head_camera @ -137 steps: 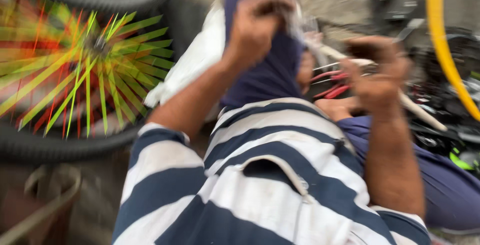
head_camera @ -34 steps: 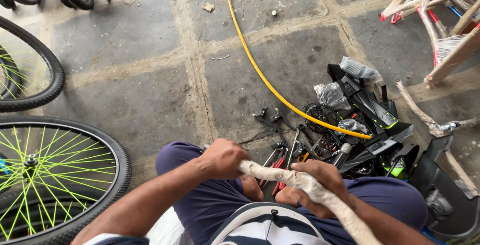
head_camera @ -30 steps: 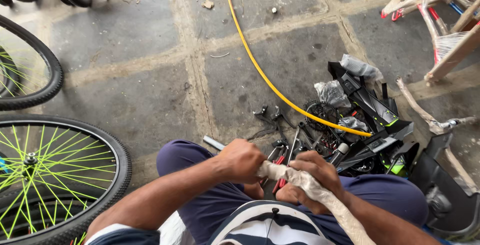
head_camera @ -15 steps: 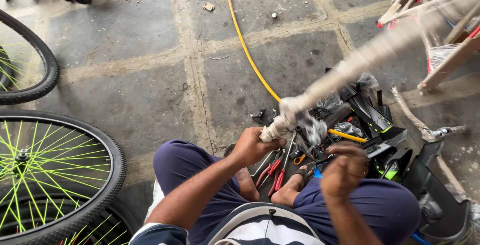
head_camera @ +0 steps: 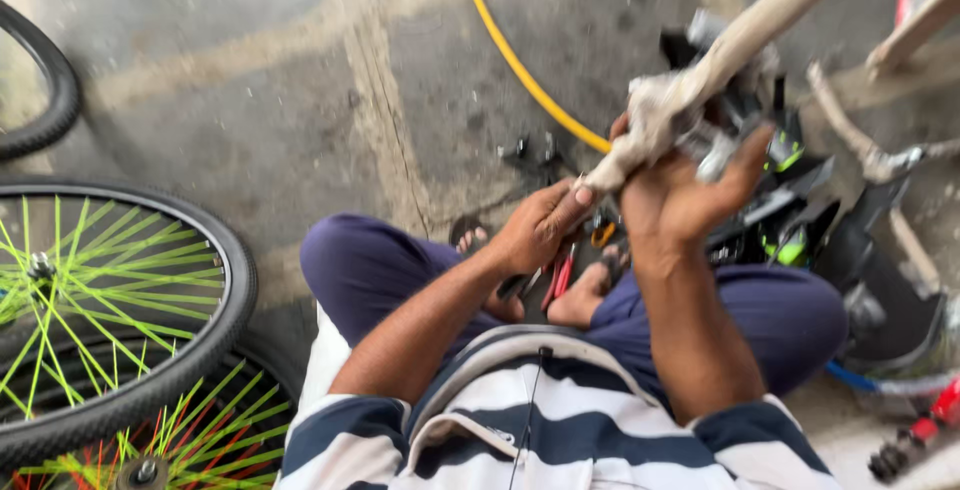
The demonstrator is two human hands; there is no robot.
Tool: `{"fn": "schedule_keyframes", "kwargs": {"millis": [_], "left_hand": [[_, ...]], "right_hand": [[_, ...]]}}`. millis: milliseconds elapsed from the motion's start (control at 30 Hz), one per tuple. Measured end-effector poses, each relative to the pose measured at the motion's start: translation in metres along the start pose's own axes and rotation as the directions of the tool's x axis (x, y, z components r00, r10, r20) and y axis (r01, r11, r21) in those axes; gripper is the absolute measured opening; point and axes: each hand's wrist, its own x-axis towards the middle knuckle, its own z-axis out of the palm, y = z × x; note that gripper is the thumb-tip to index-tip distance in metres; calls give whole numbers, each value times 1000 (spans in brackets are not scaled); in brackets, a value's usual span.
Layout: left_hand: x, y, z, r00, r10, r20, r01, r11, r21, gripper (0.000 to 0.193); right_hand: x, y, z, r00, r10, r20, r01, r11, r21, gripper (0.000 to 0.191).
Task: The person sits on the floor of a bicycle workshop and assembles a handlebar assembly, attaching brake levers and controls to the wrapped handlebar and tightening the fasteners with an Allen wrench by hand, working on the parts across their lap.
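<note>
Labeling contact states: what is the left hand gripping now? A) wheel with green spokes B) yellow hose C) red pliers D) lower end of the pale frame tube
D: the left hand pinches the low end of the pale tube, with the right hand cupped just under the joint; the hose and wheel lie untouched.
</note>
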Motion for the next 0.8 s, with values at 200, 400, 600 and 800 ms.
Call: {"fn": "schedule_keyframes", "kwargs": {"millis": [200, 400, 600, 800], "left_hand": [[-27, -33, 10, 995, 14, -95, -3, 993, 116, 42], [-18, -33, -19, 982, 133, -137, -120, 988, 97, 41], [24, 96, -121, 719, 571, -397, -633, 774, -33, 67], [35, 251, -149, 680, 674, -287, -710, 704, -29, 72]], "right_hand": [[1, 5, -15, 995, 25, 101, -30, 999, 45, 65], [9, 10, -25, 963, -46, 266, 102, 974, -201, 74], [15, 26, -28, 964, 56, 260, 17, 962, -271, 77], [8, 35, -19, 859, -35, 511, 248, 901, -356, 94]]}}
